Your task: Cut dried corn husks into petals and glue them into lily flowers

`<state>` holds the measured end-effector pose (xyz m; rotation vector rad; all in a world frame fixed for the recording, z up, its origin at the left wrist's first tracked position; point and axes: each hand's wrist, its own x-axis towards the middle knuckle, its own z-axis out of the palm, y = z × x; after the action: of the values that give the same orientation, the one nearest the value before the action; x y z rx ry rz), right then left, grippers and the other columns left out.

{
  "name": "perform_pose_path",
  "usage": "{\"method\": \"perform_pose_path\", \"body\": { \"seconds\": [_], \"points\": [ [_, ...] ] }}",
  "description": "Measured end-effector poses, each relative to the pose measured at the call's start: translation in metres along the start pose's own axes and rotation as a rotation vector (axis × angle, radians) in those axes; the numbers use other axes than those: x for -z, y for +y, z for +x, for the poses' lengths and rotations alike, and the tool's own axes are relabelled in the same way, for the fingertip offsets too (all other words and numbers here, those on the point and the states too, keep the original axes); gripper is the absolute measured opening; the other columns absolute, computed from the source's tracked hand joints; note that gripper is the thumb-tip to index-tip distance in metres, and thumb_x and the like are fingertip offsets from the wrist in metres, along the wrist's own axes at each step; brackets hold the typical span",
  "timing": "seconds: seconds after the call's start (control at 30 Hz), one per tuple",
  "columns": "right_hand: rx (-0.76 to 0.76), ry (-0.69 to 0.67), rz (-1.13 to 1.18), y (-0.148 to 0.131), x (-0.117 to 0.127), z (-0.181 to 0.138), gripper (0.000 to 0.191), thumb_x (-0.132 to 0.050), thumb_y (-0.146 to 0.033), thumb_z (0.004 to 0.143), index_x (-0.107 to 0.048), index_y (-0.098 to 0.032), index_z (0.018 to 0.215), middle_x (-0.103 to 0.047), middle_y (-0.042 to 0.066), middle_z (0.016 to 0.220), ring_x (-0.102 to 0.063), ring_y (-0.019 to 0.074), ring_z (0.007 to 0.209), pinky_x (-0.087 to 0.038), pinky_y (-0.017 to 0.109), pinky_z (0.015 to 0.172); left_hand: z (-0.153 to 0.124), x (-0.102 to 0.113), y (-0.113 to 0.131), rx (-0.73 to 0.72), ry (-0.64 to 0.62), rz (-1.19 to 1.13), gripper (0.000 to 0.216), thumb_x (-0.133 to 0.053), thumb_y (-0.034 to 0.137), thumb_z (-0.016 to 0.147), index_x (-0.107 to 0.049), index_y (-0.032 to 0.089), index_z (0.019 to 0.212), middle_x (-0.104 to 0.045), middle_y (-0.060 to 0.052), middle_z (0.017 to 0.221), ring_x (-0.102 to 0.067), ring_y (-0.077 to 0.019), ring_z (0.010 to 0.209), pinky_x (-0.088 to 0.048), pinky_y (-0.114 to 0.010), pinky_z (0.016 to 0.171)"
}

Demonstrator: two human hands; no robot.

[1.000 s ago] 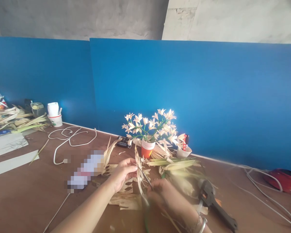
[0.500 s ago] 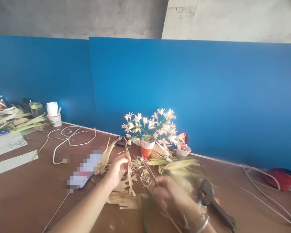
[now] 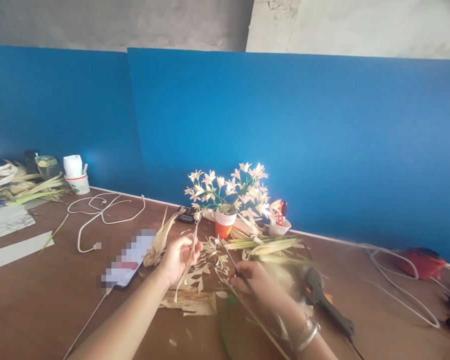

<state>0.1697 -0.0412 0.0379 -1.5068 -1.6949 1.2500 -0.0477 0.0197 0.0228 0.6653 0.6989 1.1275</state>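
My left hand (image 3: 180, 257) pinches a narrow strip of dried corn husk (image 3: 190, 267) that hangs down below the fingers. To its right, my right hand (image 3: 253, 280) is closed round a pair of scissors (image 3: 229, 256), the thin blades pointing up and left, apart from the strip. Cut husk scraps (image 3: 198, 277) and a flat husk piece (image 3: 191, 302) lie under and between my hands. Just beyond them stands an orange and white paper cup (image 3: 224, 225) holding pale husk flowers (image 3: 228, 189) on green stems.
A black glue gun (image 3: 326, 305) lies right of my right wrist. Green and dried husks (image 3: 273, 246) are spread behind it. A phone (image 3: 129, 262) on a cable is at the left. White cords (image 3: 93, 215), a white cup (image 3: 77, 182) and a red object (image 3: 422, 262) stand farther out.
The husk strip in my left hand has turned edge-on and shifted slightly left. My right hand keeps the scissors near the same place. The whole view has shifted a little.
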Motion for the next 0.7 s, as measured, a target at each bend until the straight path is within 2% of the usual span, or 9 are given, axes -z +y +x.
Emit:
{"method": "perform_pose_path", "body": {
  "seconds": [0.1, 0.2, 0.37, 0.53, 0.7],
  "points": [
    [-0.035, 0.06, -0.011, -0.007, -0.005, -0.004, 0.013, -0.055, -0.024, 0.072, -0.062, -0.015, 0.079, -0.058, -0.003, 0.057, -0.048, 0.0097, 0.051, -0.037, 0.02, 0.05, -0.002, 0.0, 0.001, 0.057, -0.093, 0.083, 0.005, -0.054, 0.022, 0.061, -0.055, 0.017, 0.062, -0.063, -0.003, 0.059, -0.05, -0.0101, 0.043, -0.034, -0.021, 0.041],
    [-0.049, 0.051, -0.025, -0.012, -0.006, -0.008, 0.01, -0.052, -0.017, 0.069, -0.06, -0.016, 0.075, -0.055, -0.004, 0.054, -0.044, 0.0084, 0.048, -0.033, 0.018, 0.046, -0.005, -0.001, 0.002, 0.154, -0.135, 0.213, 0.007, -0.053, 0.023, 0.06, -0.054, 0.017, 0.061, -0.067, -0.006, 0.064, -0.056, -0.0126, 0.046, -0.038, -0.022, 0.043],
    [-0.068, 0.036, -0.064, -0.016, -0.003, -0.009, 0.014, -0.045, -0.011, 0.062, -0.056, -0.018, 0.066, -0.049, -0.006, 0.044, -0.043, 0.0085, 0.042, -0.032, 0.019, 0.045, -0.006, 0.001, 0.003, 0.253, -0.037, 0.461, 0.01, -0.055, 0.025, 0.06, -0.055, 0.018, 0.067, -0.072, -0.009, 0.065, -0.064, -0.0189, 0.047, -0.035, -0.022, 0.04],
    [-0.085, 0.049, -0.147, -0.019, 0.002, -0.008, 0.016, -0.044, -0.009, 0.059, -0.057, -0.018, 0.06, -0.055, -0.005, 0.045, -0.048, 0.0092, 0.042, -0.035, 0.019, 0.047, -0.006, 0.001, 0.005, 0.219, 0.019, 0.539, 0.006, -0.052, 0.025, 0.063, -0.051, 0.02, 0.061, -0.069, -0.007, 0.053, -0.062, -0.0201, 0.042, -0.03, -0.021, 0.038],
    [-0.174, 0.093, -0.178, -0.019, 0.012, -0.006, 0.016, -0.051, -0.012, 0.062, -0.062, -0.019, 0.069, -0.06, -0.005, 0.049, -0.052, 0.0103, 0.042, -0.034, 0.019, 0.043, -0.007, -0.004, 0.011, 0.045, -0.032, 0.434, 0.005, -0.051, 0.023, 0.062, -0.053, 0.019, 0.061, -0.066, -0.004, 0.059, -0.061, -0.0171, 0.05, -0.038, -0.023, 0.045]
  ]
}}
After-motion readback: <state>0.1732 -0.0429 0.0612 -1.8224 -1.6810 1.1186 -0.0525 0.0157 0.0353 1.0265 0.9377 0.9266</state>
